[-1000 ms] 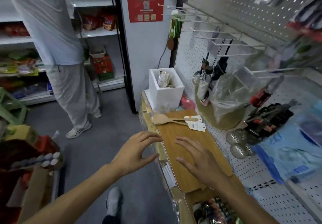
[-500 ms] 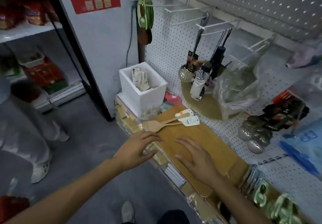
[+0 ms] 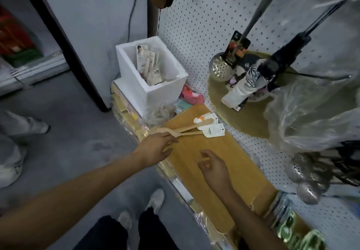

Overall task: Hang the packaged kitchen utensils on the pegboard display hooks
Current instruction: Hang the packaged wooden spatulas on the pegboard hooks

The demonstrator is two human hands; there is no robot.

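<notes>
Two wooden spoons (image 3: 191,128) with white paper tags (image 3: 213,130) lie crossed on a wooden board (image 3: 216,164) at the shelf's front. My left hand (image 3: 154,148) reaches over the spoons' bowl ends with its fingers extended, touching or nearly touching them. Over the middle of the board hovers my right hand (image 3: 214,167), fingers loosely curled and holding nothing. The white pegboard (image 3: 196,16) rises behind the board, with a metal skimmer (image 3: 221,67) and dark utensils (image 3: 276,64) hanging on it.
A white foam box (image 3: 161,92) with paper packets stands at the board's far end. A crumpled clear plastic bag (image 3: 311,117) hangs at right over a round gold tray (image 3: 251,117). Metal strainers (image 3: 305,181) hang lower right. Another person's shoes (image 3: 11,169) stand at left.
The camera has tilted down and closer to the shelf. My left hand has moved forward to the spoons. The fingers of my right hand have curled a little.
</notes>
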